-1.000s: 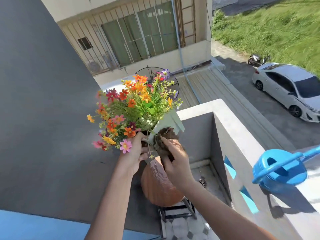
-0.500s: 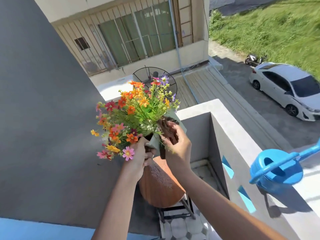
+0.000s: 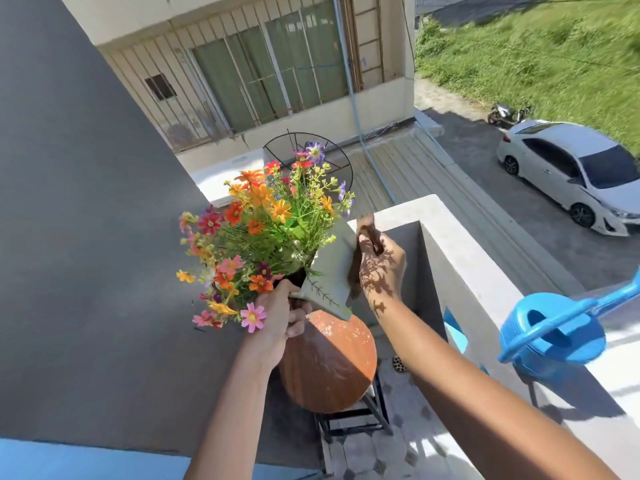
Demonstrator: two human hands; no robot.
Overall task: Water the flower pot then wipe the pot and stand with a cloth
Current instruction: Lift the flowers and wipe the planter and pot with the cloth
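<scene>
Wiping has climbed from the base of the pale green flower pot [image 3: 329, 271] to its upper side: the right hand [image 3: 379, 268], fingers pinching a brown cloth [image 3: 367, 233], now presses near the rim. The left hand [image 3: 280, 317] grips the pot's lower edge, tilted above the terracotta vase [image 3: 329, 368] on its black stand [image 3: 353, 417]. With the blue watering can [image 3: 554, 337] parked on the ledge [image 3: 467, 258], watering looks finished and the stand remains unwiped.

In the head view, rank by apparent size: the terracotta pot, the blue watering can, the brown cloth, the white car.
1. White car and blue watering can: look similar, so unranked; the can is much nearer.
2. Terracotta pot, slightly smaller, partly hidden by the left hand.
3. Brown cloth, smallest, held in the right hand.
</scene>
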